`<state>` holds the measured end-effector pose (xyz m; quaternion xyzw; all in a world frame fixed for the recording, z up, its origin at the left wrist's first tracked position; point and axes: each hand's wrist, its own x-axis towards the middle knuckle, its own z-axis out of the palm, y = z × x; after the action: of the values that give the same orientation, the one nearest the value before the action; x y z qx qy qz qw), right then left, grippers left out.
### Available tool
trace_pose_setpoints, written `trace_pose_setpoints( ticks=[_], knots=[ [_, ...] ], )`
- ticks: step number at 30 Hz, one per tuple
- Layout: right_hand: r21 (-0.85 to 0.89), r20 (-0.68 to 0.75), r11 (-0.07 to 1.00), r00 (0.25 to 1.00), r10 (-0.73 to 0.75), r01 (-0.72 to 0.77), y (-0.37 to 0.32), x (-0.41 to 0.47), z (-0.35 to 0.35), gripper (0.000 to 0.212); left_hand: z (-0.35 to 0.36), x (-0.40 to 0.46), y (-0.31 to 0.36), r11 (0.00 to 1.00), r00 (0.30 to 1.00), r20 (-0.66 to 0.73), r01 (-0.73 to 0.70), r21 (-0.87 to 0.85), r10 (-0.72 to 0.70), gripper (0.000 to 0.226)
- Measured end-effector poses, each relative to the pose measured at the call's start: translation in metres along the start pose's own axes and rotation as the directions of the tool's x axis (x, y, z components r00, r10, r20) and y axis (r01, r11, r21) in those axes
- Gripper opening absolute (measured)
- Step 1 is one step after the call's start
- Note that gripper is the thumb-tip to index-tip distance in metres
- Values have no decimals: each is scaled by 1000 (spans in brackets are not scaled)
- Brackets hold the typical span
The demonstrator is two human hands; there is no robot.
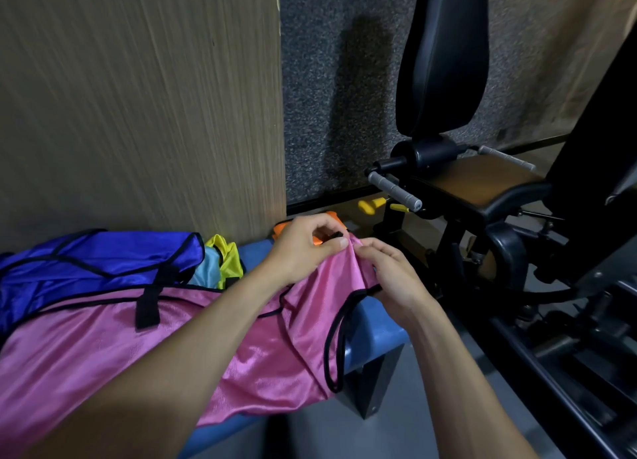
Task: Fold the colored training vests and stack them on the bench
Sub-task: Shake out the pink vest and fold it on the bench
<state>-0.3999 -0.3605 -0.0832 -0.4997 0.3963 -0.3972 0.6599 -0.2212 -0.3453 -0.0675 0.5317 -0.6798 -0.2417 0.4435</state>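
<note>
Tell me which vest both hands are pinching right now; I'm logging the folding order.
The pink vest, spread across the bench. The left hand and right hand pinch its far end; the blue, yellow and orange vests lie untouched.

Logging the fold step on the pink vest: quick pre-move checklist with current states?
1. Left hand has a grip on the pink vest top edge: ok, thumb and fingers pinch the bunched fabric.
2. Right hand on the vest: ok, fingers curl into the fabric beside the left.
3. Vest lying flat for folding: not ok, it is bunched at the hands and drapes over the bench end.
4. Black trim loop clear: not ok, it hangs off the bench edge.
5. Stacking spot free: cannot tell; blue vest and yellow vest lie unfolded behind.
</note>
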Motion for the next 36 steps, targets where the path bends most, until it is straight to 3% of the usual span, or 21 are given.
trace_pose_setpoints(
  ticks=[5,10,13,15,16,18,21,23,27,30,33,35,36],
  knots=[
    [-72,-1,996,998,-59,58,-1,-2,1,16,6,7,-6,986,989,146,50,-161,-26,8],
    [-102,57,990,995,-87,92,-1,1,-4,25,16,21,-8,991,998,32,51,-122,-47,9],
    [-213,26,962,985,-170,171,5,6,-6,11,17,18,-5,997,994,-103,42,69,-35,16],
    [-284,-79,945,979,-190,161,11,14,-8,7,15,-4,8,963,969,-215,-66,261,125,13],
    [-300,-122,942,974,-191,147,14,18,-10,8,15,-21,16,937,967,-154,-146,317,203,9],
    [-308,-179,942,964,-195,133,16,25,-12,8,22,-61,25,861,946,177,-321,395,271,1],
    [-316,-210,938,954,-213,140,18,32,-11,6,43,-108,9,559,795,560,-580,592,233,25],
    [-323,-223,935,949,-223,144,19,34,-8,6,51,-120,-4,360,760,637,-634,684,129,38],
    [-342,-264,931,937,-227,130,21,38,-5,6,61,-127,2,261,758,651,-637,726,39,32],
    [-347,-297,932,929,-220,109,21,44,-6,8,68,-126,7,298,773,625,-626,720,113,40],
    [-349,-372,936,910,-184,47,23,50,-11,15,67,-126,12,516,845,505,-515,684,176,48],
    [-371,-426,928,892,-148,-24,27,52,-15,16,59,-135,14,720,902,420,-355,596,97,45],
    [-386,-444,921,886,-135,-53,29,53,-16,16,53,-142,11,776,918,394,-284,563,50,40]
  ],
)
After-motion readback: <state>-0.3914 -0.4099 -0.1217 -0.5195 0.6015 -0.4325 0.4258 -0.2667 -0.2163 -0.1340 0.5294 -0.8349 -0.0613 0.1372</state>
